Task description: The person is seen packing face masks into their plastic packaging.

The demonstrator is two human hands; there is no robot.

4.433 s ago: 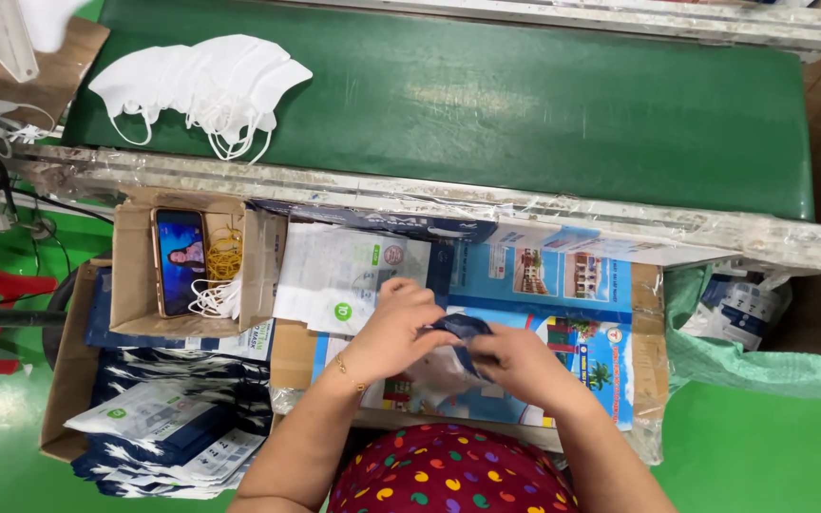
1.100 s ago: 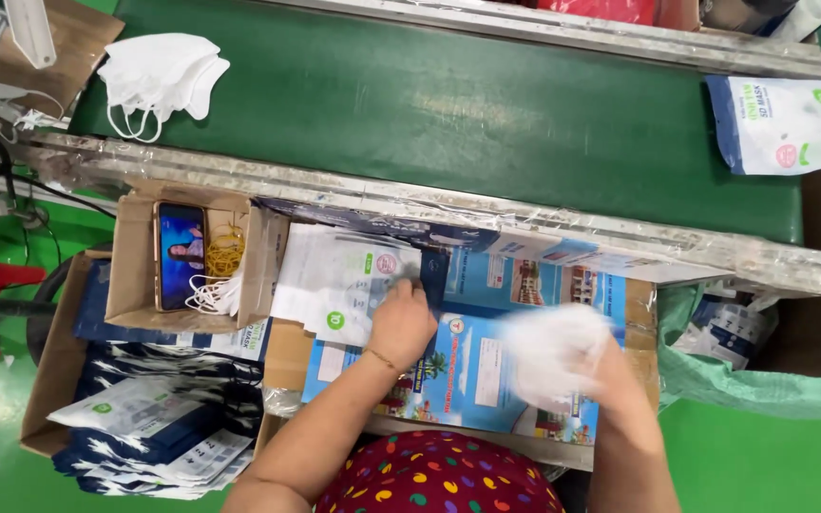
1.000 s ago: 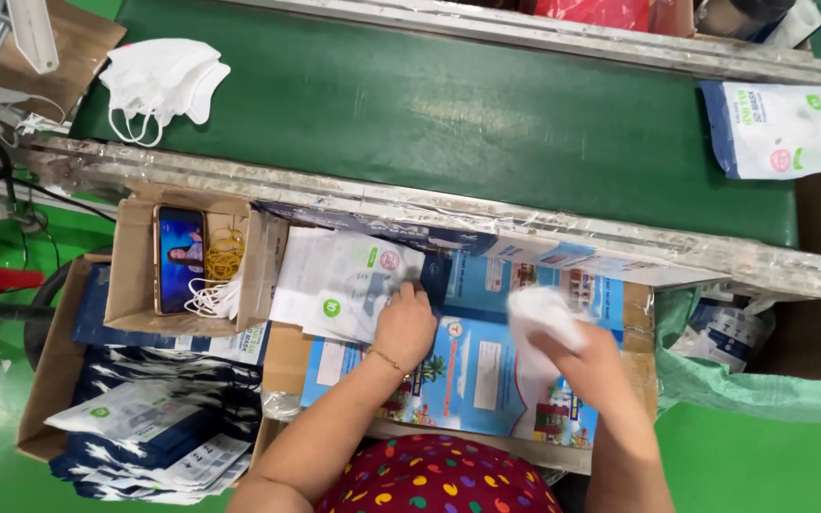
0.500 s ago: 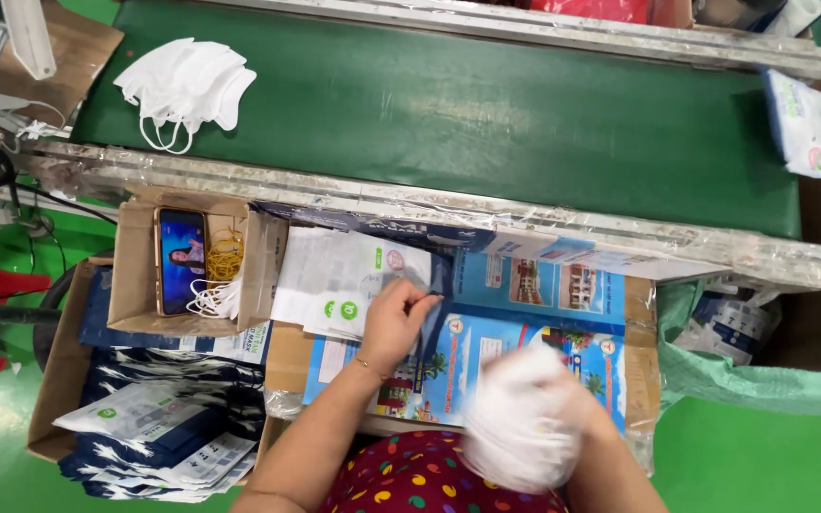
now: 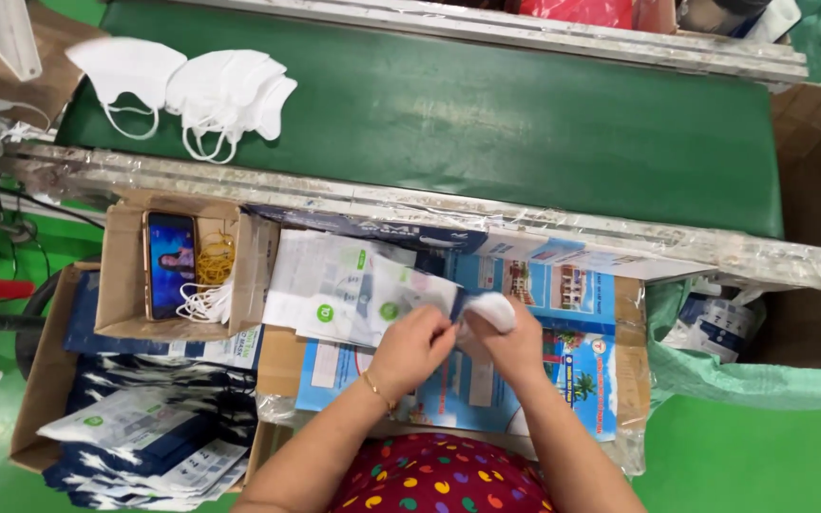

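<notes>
My left hand [image 5: 412, 346] pinches the open end of a white and green printed pouch [image 5: 401, 296] that lies on a stack of flat pouches [image 5: 320, 280]. Right beside it, my right hand [image 5: 515, 340] holds a bundle of folded white face masks [image 5: 489, 311] at the mouth of that pouch. Both hands work over a blue printed cardboard sheet [image 5: 563, 356] on the low bench in front of me. More white masks [image 5: 230, 93] lie in a loose pile at the left of the green conveyor belt [image 5: 525, 123].
A small cardboard box [image 5: 125, 280] at the left holds a phone [image 5: 171, 263], yellow rubber bands and white loops. Below it an open carton [image 5: 45, 380] is filled with packed pouches. A green bag [image 5: 724, 366] with packages sits at the right.
My right hand has come up from my lap with the mask bundle and joined my left hand at the pouch. The mask pile on the belt has travelled to the right.
</notes>
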